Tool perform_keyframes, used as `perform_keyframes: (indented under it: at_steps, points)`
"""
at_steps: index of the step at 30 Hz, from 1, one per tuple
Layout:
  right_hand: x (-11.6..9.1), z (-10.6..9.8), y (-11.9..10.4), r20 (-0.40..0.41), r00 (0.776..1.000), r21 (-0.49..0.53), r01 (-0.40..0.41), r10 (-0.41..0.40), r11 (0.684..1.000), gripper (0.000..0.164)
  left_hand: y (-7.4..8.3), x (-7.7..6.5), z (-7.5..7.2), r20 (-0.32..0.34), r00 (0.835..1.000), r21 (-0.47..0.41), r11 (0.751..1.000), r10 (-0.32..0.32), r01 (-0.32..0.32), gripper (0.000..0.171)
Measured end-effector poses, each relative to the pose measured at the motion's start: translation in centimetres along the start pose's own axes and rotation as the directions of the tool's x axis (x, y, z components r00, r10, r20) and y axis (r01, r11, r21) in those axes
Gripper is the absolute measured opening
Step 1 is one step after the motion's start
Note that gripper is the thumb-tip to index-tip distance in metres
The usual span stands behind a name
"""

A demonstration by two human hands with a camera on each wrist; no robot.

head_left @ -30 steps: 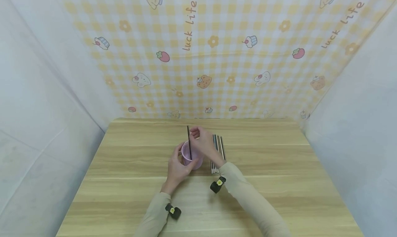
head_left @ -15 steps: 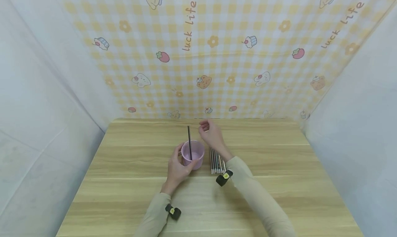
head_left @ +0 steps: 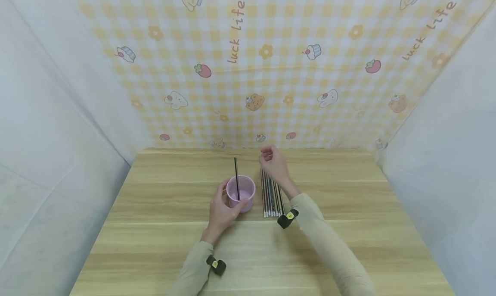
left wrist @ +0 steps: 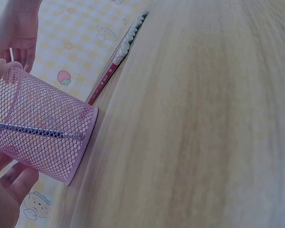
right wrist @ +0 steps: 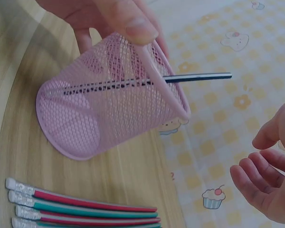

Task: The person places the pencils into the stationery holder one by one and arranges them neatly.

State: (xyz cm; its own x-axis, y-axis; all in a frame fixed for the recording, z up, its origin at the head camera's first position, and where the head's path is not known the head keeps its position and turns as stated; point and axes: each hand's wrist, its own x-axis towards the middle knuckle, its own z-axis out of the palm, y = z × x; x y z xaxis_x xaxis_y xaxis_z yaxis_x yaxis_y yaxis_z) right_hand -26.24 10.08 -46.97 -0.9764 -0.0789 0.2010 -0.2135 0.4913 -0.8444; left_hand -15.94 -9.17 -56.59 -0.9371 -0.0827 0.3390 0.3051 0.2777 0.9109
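Note:
A pink mesh pen cup (head_left: 248,203) stands on the table, and my left hand (head_left: 221,210) grips it around its left side, thumb at the near rim. Inside leans one dark striped pencil (head_left: 236,171), its upper end sticking out past the rim; the right wrist view shows this pencil (right wrist: 199,76) through the mesh. My right hand (head_left: 275,164) hovers over the far ends of a row of pencils (head_left: 271,197), its fingers loosely bent with nothing between them. In the right wrist view, red and green striped pencils (right wrist: 95,202) with white erasers lie side by side.
The wooden table (head_left: 329,244) runs back to a yellow checked cloth (head_left: 294,76) with cartoon prints. White panels (head_left: 50,158) enclose the left and right sides. Each wrist wears a small black camera, such as the right wrist camera (head_left: 287,219).
My right hand has let go of the pencil in the cup and moved right, away from the cup and over the pencil row. My left hand and the cup have stayed put.

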Motion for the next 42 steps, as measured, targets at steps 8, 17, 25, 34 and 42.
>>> perform_keyframes:
  at_steps: [8, 17, 25, 34, 42]
  points:
    - [0.3, -1.0, 1.8, -0.006, 0.999, 0.011, -0.035, 0.035, 0.999, 0.029, -0.1, 0.3, 0.2, -0.006, 1.000, -0.014, 0.999, 0.030, -0.030, 0.088]
    - [0.1, -1.7, 3.9, -0.029, 0.994, -0.011, -0.105, 0.104, 0.994, 0.030, 1.2, 0.1, -0.2, 0.010, 0.999, 0.010, 0.999, 0.036, -0.036, 0.084]
    - [-0.3, -2.1, 5.9, -0.010, 0.992, -0.037, -0.126, 0.125, 0.991, 0.033, 0.0, 0.0, 0.0, 0.002, 1.000, -0.029, 0.999, 0.017, -0.017, 0.085]
    - [-0.9, -2.0, 7.1, 0.013, 0.982, -0.066, -0.190, 0.191, 0.980, 0.031, 0.1, 0.0, 0.1, 0.009, 1.000, -0.005, 1.000, -0.003, 0.003, 0.086]
    - [-1.4, -1.5, 8.0, 0.040, 0.972, -0.101, -0.228, 0.233, 0.968, 0.031, 0.0, 0.1, 0.0, 0.014, 1.000, 0.024, 1.000, 0.000, 0.000, 0.085]
